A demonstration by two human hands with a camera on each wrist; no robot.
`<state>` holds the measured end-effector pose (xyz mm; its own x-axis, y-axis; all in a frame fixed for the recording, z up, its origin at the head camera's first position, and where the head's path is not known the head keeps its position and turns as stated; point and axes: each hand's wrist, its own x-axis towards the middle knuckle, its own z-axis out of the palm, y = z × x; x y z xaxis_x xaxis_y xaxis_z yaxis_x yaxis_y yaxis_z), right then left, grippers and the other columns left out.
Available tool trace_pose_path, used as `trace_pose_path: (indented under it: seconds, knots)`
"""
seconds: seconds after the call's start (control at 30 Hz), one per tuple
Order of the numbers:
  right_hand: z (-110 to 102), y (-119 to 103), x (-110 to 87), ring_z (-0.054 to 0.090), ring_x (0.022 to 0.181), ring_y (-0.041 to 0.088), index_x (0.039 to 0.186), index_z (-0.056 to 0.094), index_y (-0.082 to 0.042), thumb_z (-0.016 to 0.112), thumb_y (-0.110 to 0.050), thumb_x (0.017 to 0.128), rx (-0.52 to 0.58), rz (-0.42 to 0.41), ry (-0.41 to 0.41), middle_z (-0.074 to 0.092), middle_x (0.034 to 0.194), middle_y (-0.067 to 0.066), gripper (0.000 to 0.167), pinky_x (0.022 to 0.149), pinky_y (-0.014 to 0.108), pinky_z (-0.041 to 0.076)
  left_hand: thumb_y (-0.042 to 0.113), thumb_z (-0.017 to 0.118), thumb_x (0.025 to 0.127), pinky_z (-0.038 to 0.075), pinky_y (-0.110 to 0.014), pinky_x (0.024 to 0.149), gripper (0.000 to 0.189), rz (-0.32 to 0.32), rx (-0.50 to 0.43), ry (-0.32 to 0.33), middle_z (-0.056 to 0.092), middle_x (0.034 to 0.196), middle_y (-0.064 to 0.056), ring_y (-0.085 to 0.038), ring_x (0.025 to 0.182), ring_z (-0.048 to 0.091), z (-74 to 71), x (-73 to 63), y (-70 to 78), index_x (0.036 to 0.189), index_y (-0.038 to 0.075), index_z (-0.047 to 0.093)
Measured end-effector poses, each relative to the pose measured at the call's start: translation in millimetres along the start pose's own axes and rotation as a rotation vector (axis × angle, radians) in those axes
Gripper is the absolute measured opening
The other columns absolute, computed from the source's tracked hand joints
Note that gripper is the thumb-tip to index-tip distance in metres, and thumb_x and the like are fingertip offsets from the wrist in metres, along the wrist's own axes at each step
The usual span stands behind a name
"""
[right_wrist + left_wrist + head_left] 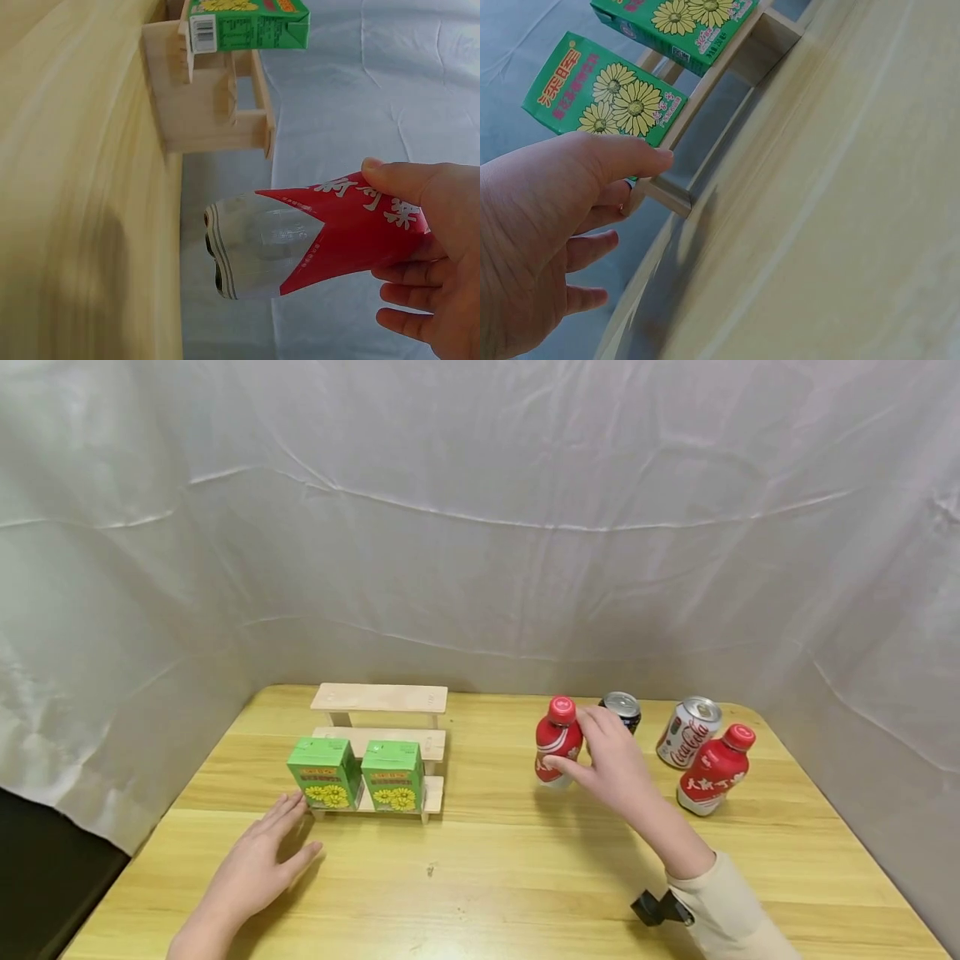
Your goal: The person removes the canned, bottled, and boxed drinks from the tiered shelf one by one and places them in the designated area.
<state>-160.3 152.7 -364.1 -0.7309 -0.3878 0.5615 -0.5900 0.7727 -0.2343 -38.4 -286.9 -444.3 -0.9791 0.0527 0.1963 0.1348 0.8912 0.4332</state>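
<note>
My right hand (617, 762) grips a red-labelled plastic bottle (553, 752) with a red cap, thumb on one side and fingers on the other. In the right wrist view the bottle's clear base (251, 247) hangs above the table. On the left, my left hand (255, 860) has its fingers extended beside the front left corner of a small wooden tiered rack (378, 697). Its fingertips are close to a green drink carton (324, 774) on the lowest step; whether they touch is unclear. A second green carton (393, 777) stands to the right on that step.
Behind my right hand is a dark can (622, 707), partly hidden. A white Coca-Cola can (688, 732) and another red bottle (712, 770) stand at the right. Pale fabric (517, 577) surrounds the wooden table (480, 877) at back and sides.
</note>
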Motion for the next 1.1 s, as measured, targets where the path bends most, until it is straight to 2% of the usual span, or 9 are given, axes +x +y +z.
trace_pose_path:
  seconds: [0.1, 0.3, 0.5, 0.83, 1.1]
  knots:
    - [-2.1, 7.2, -7.2, 0.055, 0.106, 0.03, 0.114, 0.06, -0.001, 0.085, -0.039, 0.072, -0.012, 0.008, -0.009, 0.062, 0.111, 0.015, 0.061, 0.089, 0.048, 0.053, 0.04, 0.068, 0.089, 0.031, -0.069, 0.107, 0.072, -0.008, -0.017, -0.006, 0.038, 0.152, -0.025, -0.048, 0.138, 0.035, 0.9, -0.8, -1.3, 0.141, -0.004, 0.046]
    - [-8.0, 17.8, -18.5, 0.055, 0.113, 0.033, 0.117, 0.059, 0.001, 0.084, -0.037, 0.074, -0.035, 0.069, -0.047, 0.061, 0.117, 0.016, 0.063, 0.097, 0.052, 0.05, 0.04, 0.068, 0.09, 0.031, -0.069, 0.107, 0.071, -0.005, -0.016, -0.004, 0.038, 0.152, -0.024, -0.048, 0.139, 0.035, 1.5, 0.7, -3.7, 0.141, -0.004, 0.047]
    - [-12.7, 24.2, -27.4, 0.055, 0.114, 0.033, 0.119, 0.059, 0.0, 0.083, -0.038, 0.075, -0.049, 0.105, -0.078, 0.061, 0.119, 0.016, 0.063, 0.097, 0.052, 0.05, 0.039, 0.068, 0.09, 0.031, -0.069, 0.107, 0.07, -0.004, -0.018, 0.002, 0.039, 0.151, -0.025, -0.049, 0.138, 0.035, 1.4, 1.1, -3.0, 0.14, -0.004, 0.047]
    - [-16.6, 40.5, -43.4, 0.055, 0.109, 0.034, 0.114, 0.06, 0.003, 0.084, -0.035, 0.073, -0.077, 0.114, -0.047, 0.061, 0.114, 0.018, 0.061, 0.094, 0.053, 0.05, 0.039, 0.068, 0.09, 0.031, -0.069, 0.107, 0.07, -0.01, -0.02, 0.001, 0.04, 0.151, -0.025, -0.049, 0.138, 0.035, -0.3, 1.4, -0.6, 0.141, -0.004, 0.046]
    - [-20.1, 49.6, -53.0, 0.054, 0.109, 0.036, 0.113, 0.061, 0.005, 0.086, -0.028, 0.071, -0.04, 0.126, -0.007, 0.062, 0.112, 0.02, 0.059, 0.095, 0.054, 0.049, 0.038, 0.068, 0.09, 0.031, -0.068, 0.108, 0.07, -0.012, -0.019, 0.001, 0.04, 0.151, -0.025, -0.048, 0.138, 0.035, -0.2, 1.3, -1.3, 0.14, -0.005, 0.047]
